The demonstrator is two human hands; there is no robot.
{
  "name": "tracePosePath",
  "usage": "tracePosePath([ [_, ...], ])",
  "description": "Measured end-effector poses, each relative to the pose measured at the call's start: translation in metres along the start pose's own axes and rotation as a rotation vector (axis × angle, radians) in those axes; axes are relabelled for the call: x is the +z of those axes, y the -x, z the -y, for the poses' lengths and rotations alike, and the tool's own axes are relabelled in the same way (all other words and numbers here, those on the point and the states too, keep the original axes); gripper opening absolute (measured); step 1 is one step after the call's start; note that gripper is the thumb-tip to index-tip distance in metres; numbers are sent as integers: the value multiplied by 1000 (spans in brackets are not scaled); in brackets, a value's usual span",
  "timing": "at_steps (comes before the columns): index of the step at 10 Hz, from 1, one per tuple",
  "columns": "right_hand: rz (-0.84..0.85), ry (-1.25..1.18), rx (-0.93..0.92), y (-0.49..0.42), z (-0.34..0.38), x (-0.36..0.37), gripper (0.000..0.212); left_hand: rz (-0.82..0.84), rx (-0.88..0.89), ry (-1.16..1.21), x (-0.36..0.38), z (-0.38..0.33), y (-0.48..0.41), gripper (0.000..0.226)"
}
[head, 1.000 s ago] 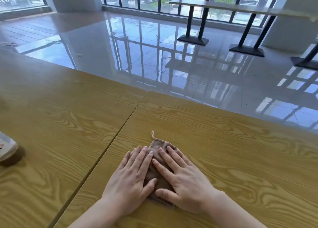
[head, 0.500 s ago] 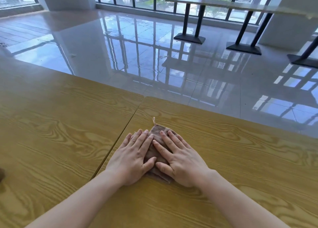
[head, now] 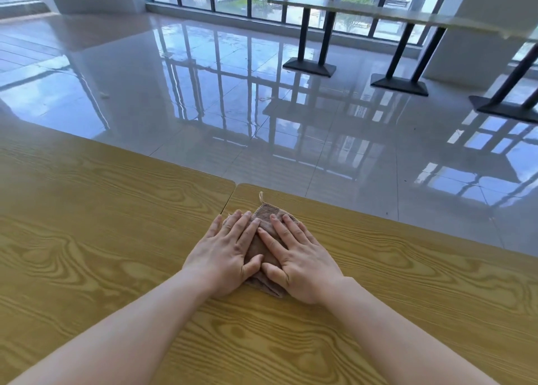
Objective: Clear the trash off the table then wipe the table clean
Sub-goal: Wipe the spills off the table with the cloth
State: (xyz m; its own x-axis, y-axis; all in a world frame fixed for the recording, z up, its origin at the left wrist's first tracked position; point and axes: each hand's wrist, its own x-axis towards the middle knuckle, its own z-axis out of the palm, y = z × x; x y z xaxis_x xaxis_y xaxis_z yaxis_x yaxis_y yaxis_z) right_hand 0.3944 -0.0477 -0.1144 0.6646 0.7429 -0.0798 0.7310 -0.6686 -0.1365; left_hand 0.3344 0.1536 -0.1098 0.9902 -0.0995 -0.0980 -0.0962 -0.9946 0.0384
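Brown cloth [head: 266, 240] mostly hidden under left hand [head: 225, 253] and right hand [head: 300, 258], both flat, fingers spread, pressing; probably folded. Table [head: 407, 283] far edge just beyond.

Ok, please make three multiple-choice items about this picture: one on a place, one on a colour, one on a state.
1. Where does the folded cloth lie?
A. on the floor
B. on the yellow wood-grain table, near its far edge
C. on the grey table by the windows

2. What colour is the cloth?
A. brown
B. white
C. blue

3. How are the left hand and right hand?
A. closed in fists
B. raised above the table
C. pressed flat on the cloth, fingers spread

Key: 1 B, the table edge is just beyond the cloth; 2 A, brown shows between the hands; 3 C, both palms lie on it.
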Motion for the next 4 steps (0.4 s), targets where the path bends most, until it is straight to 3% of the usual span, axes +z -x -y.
tracePosePath([
  [2,94,-28,31,-2,4,-7,71,64,-13,-72,-5,0,2,82],
  [3,157,-92,76,1,8,-22,70,94,-111,-111,-15,-12,4,79],
  [4,65,-182,171,20,14,-36,69,62,-198,-55,-34,-33,12,77],
])
